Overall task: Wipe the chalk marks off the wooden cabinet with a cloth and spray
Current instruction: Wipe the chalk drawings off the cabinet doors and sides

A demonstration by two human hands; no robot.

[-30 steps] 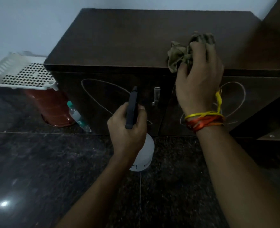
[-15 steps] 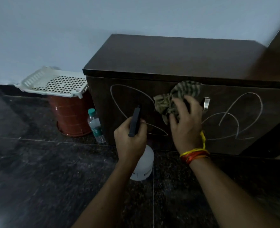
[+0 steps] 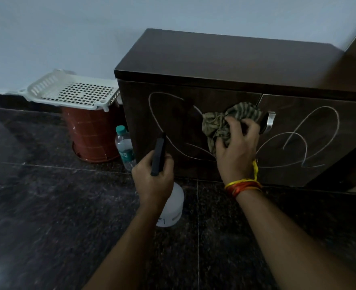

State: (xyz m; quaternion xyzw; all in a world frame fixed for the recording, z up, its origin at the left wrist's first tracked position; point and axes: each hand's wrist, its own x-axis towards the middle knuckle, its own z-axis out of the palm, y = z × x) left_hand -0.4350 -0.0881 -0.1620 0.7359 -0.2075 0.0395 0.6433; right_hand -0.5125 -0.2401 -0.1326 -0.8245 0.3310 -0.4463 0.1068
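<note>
A low dark wooden cabinet stands against the wall. White chalk loops run across its left door and right door. My right hand presses a crumpled striped green cloth against the left door, beside the metal handle. My left hand grips the black head of a spray bottle, nozzle toward the left door; the white bottle body hangs below my wrist.
A white perforated basket lies on a red-brown bin left of the cabinet. A small clear water bottle stands at the cabinet's left corner. Dark polished stone floor fills the foreground. More dark furniture rises at far right.
My right hand carried the cloth down from the cabinet's top edge onto the left door front. The view shifted left, so the cabinet sits further right. The left hand keeps the spray bottle.
</note>
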